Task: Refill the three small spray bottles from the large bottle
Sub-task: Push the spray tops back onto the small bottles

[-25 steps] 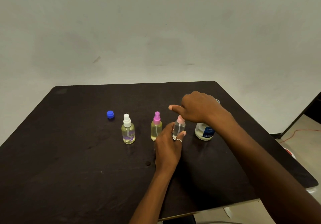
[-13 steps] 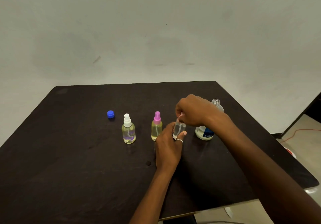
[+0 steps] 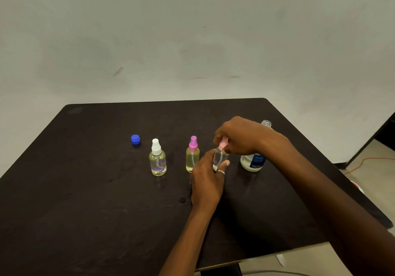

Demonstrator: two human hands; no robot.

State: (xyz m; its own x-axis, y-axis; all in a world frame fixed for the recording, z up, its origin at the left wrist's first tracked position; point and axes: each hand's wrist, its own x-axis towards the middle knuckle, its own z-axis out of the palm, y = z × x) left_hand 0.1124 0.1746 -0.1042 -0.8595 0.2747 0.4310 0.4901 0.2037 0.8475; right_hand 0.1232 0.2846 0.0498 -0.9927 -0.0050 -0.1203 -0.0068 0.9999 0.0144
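Three small spray bottles stand in a row on the dark table (image 3: 85, 200). The white-capped bottle (image 3: 157, 158) and the magenta-capped bottle (image 3: 192, 154) hold yellowish liquid. My left hand (image 3: 207, 181) grips the body of the third, clear bottle (image 3: 219, 158), which looks nearly empty. My right hand (image 3: 239, 136) pinches its light pink spray cap (image 3: 223, 144) from above. The large bottle (image 3: 254, 160) with a blue label stands uncapped just right of my hands, partly hidden by my right wrist.
A blue cap (image 3: 135, 139) lies on the table left of the white-capped bottle. The table's right edge drops off to a floor with an orange cable (image 3: 367, 162). A plain wall rises behind the table.
My right hand came down from hovering over the clear bottle and closed its fingers on the pink cap. My left hand kept its hold on the bottle body.
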